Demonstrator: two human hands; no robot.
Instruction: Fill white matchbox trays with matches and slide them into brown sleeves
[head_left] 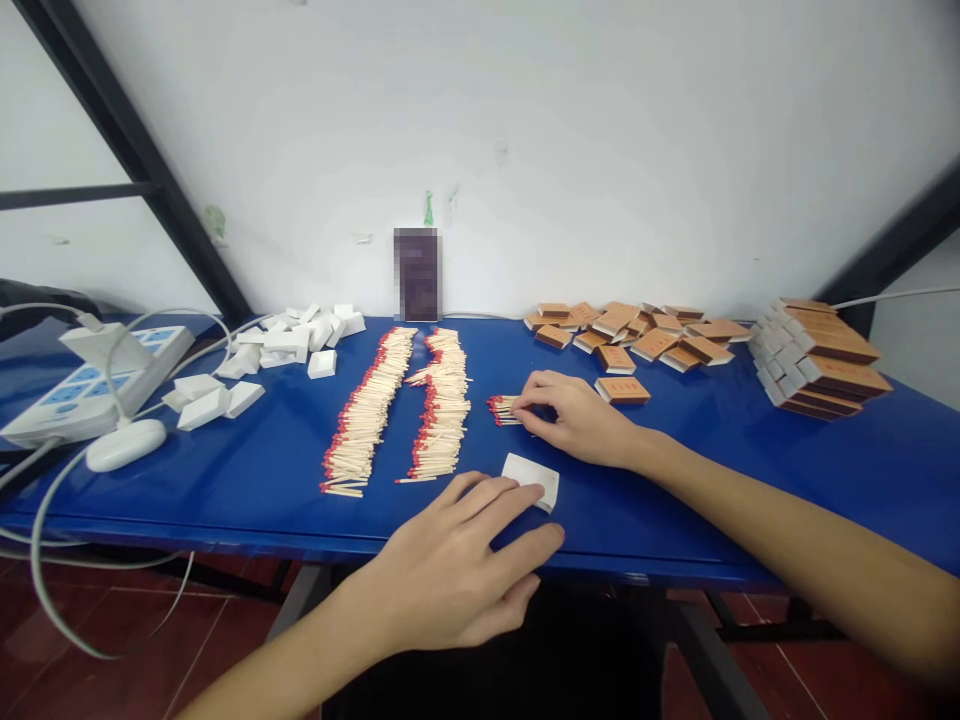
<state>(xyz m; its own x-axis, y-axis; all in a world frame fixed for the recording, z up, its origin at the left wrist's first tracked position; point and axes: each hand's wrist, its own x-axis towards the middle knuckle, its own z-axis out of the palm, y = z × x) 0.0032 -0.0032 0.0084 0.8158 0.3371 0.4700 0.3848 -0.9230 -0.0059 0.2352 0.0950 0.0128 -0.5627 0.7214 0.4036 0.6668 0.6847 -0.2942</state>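
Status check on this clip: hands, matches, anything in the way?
Right hand on small match bundle, grip unclear. Left hand open, touching white tray. Two long match rows lie to the left, apart from both hands.

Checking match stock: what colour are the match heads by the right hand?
Red, on the matches at the right hand; head view.

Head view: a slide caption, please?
Right hand on a small bunch of matches, left hand beside a white tray, blue table.
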